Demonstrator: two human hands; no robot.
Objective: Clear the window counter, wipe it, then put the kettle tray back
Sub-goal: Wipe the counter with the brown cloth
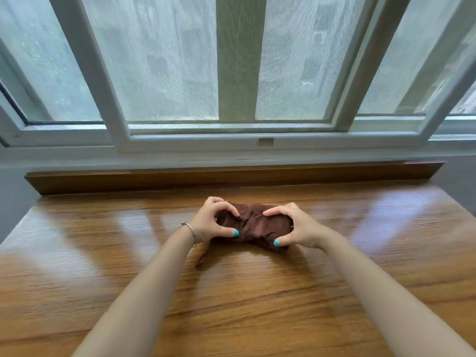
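Cloth: one brown cloth (253, 225), bunched into a thick roll, lies on the bench (257, 292) near its middle, toward the far side below the window.
Left hand: the left hand (213, 222) grips the left end of the cloth, thumb on the near side, fingers (226, 207) curled over the far side.
Right hand: the right hand (291, 228) grips the right end the same way, its fingers (278, 211) bent over the top, thumb near.
Why held so: both hands gather the cloth between them; I judge this bundles it into a pad for wiping.
Bench: the wooden top shows nothing else on it within view, so clearing looks done.
Kettle tray: not in view; its place cannot be told.
Far edge: one wooden ledge (231, 176) runs along the far side, under the window frame (231, 139).
Wrist: one thin bracelet (190, 231) on the left wrist.
Count: two hands, one cloth, one bracelet, no kettle or tray seen.
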